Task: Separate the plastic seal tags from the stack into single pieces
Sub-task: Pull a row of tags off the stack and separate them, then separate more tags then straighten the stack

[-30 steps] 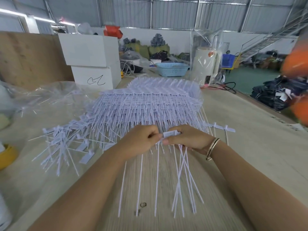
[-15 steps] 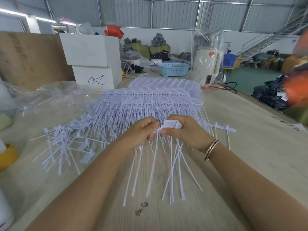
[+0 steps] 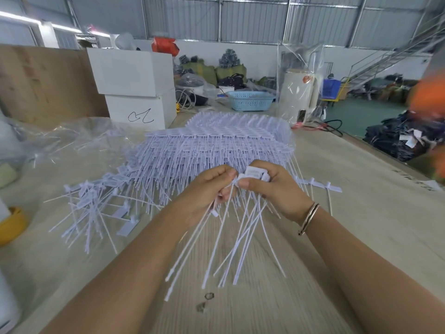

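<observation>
My desk [image 3: 361,213] carries the big stack of tags [image 3: 216,145] at centre, loose tags [image 3: 96,203] lower left, white boxes [image 3: 137,92] upper left.

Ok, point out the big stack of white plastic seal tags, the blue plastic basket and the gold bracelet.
Big stack of white plastic seal tags [image 3: 216,143], head view, top layer.
Blue perforated plastic basket [image 3: 250,102], head view, front wall.
Gold bracelet [image 3: 309,218], head view, band on right wrist.

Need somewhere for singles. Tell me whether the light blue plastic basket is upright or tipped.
Upright: the light blue plastic basket sits level, rim upward, on the table's far end.
</observation>
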`<state>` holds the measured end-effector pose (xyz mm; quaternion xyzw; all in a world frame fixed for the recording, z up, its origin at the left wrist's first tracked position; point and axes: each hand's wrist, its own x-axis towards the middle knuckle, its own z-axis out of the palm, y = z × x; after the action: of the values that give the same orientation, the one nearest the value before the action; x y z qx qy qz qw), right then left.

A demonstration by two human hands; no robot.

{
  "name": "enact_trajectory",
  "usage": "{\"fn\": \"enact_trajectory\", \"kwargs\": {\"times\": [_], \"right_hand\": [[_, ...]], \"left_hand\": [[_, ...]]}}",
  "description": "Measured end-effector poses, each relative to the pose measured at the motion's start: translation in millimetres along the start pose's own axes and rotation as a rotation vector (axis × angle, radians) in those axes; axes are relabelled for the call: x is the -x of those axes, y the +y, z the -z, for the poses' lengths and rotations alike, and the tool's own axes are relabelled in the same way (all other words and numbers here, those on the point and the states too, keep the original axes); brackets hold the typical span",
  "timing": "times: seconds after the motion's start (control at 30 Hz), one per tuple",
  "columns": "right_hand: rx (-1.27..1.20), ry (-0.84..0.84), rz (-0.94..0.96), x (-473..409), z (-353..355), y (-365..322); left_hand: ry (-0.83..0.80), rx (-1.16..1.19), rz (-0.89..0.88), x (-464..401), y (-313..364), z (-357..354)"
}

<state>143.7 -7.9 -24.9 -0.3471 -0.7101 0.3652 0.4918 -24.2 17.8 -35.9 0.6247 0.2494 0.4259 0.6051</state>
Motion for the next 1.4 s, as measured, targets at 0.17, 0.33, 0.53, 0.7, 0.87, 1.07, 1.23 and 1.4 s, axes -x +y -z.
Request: {"fn": "enact_trajectory", "kwargs": {"times": [0.17,0.33,0.53,0.7,0.87,1.07,1.23,1.4], "right_hand": [[-0.158,0.208,-0.004,0.7,13.6,-4.0],[0.069,0.044,-0.138,5.9,17.0,0.2],[0.398,-0.208,-0.318,1.8,9.9,10.6],[0.532,-0.151,-0.356,-7.0,-0.2,15.4],[0.602,-0.237,-0.363,-4.6,-5.4,18.2],[0.584,-0.216,-0.41,-4.4,-2.7,16.0],[0.49,-0.199,-0.364,-4.1,-2.4,10.5],[0.556,-0.233,-0.336,-5.7,-0.5,4.3]], "left_hand": [[0.122,0.185,-0.007,-3.4,5.0,18.4],[0.04,-0.426,0.065,-2.1,-4.8,13.6],[-0.101,-0.879,0.065,0.5,-14.9,4.5],[-0.07,-0.737,0.082,-2.5,-16.4,3.3],[0.083,-0.682,0.061,-1.7,-8.1,14.5],[-0.409,-1.173,0.342,10.0,11.9,33.5],[-0.246,-1.143,0.212,11.3,7.5,28.0],[-0.095,-1.15,-0.008,8.9,-2.3,17.4]]}}
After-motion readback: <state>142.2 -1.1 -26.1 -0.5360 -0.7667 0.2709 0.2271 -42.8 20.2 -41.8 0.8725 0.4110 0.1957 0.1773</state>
